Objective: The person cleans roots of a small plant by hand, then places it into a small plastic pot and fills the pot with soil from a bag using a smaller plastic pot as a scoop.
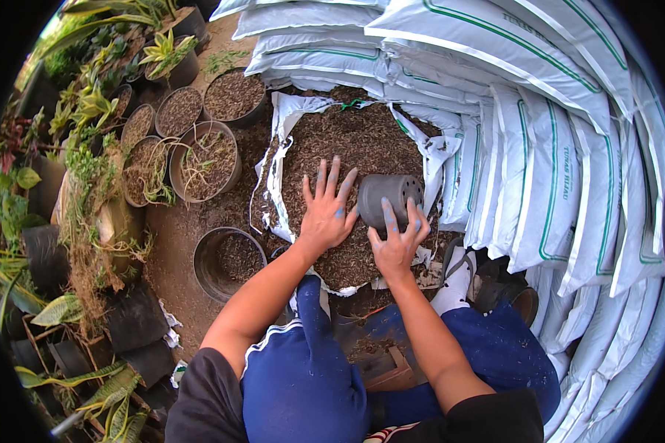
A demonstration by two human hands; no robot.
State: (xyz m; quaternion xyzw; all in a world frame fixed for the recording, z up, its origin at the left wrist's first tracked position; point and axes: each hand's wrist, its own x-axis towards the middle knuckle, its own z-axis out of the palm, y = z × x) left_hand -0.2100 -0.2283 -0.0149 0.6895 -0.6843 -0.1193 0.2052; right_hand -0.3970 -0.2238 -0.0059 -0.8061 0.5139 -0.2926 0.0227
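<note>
A torn-open white sack (279, 159) lies in front of me, filled with dark brown, chip-like potting mix (332, 136). My left hand (329, 215) rests on the mix with its fingers stretched and spread, holding nothing. Some fingertips and knuckles carry greyish-blue smears. Just right of it, a small black plastic plant pot (380, 198) lies tilted on its side, the holed base facing right. My right hand (399, 240) grips this pot from the near side, fingers over its wall and thumb by its lower edge. The pot's mouth is turned away from view.
White sacks with green lines (561, 184) are stacked high at the right and back. Pots of mix (233, 96) stand at the far left, one with wilted stems (205, 159). A larger black pot (229, 264) is near my left forearm. Leafy potted plants (89, 111) crowd the left.
</note>
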